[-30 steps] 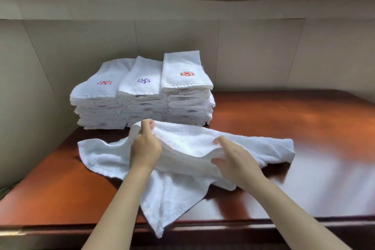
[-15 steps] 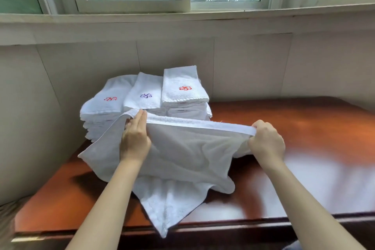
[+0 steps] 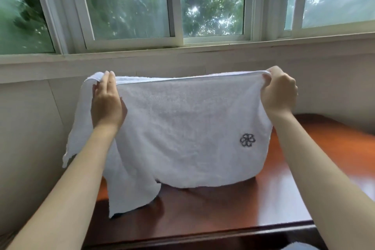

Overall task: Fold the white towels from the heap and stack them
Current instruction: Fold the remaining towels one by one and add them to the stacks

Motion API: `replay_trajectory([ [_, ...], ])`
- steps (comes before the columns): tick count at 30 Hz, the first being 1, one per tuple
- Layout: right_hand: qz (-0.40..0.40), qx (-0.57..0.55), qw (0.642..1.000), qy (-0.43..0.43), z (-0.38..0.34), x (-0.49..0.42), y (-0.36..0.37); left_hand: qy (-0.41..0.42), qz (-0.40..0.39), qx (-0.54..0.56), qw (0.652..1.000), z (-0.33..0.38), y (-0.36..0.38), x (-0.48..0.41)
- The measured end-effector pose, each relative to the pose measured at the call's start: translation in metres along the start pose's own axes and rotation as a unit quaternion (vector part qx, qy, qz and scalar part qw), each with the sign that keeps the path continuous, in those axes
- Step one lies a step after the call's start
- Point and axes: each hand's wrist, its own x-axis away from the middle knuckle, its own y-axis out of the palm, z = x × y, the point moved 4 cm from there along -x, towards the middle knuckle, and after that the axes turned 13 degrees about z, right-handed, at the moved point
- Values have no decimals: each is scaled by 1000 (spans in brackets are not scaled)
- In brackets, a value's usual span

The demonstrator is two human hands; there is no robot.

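A white towel (image 3: 182, 128) with a dark flower emblem near its lower right hangs spread in the air above the table. My left hand (image 3: 106, 103) holds its top edge at the left, fingers straight up along the cloth with the hem draped over the fingertips. My right hand (image 3: 279, 91) grips the top edge at the right, fingers curled round it. A loose end of the towel hangs down past my left forearm. The stack of folded towels is hidden behind the raised towel.
A reddish-brown wooden table (image 3: 223, 209) lies below, its front edge near me. Behind it is a tiled wall (image 3: 24, 128) with a sill and a wide window (image 3: 203, 6) looking onto trees.
Both hands have lifted the towel off the table and stretched it wide at chest height. My view tilted upward, and the folded stack went out of sight behind the cloth.
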Motion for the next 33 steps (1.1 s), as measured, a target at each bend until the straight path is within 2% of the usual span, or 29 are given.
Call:
replay_trajectory([
  [5,18,-28,999,3,-12,-15,-30,9,19,5,1000,3,-30,-5],
  [10,-10,-40,999,4,-13,-13,-45,-6,-39,12,999,2,-42,5],
  [12,-15,-46,999,0,-10,-11,-51,-4,-38,19,999,2,-48,10],
  [18,-12,-56,998,-7,-6,-18,-66,29,12,34,999,11,-61,12],
  [20,-1,-71,997,-12,-6,-22,-72,52,55,27,997,15,-70,9],
  [23,41,-114,992,-20,-7,-29,-83,100,140,22,985,20,-86,1],
  [26,96,-145,984,-36,-11,-36,-91,134,191,23,972,26,-96,-9],
  [33,170,-174,969,-50,-9,-41,-81,145,196,13,970,26,-83,-18],
])
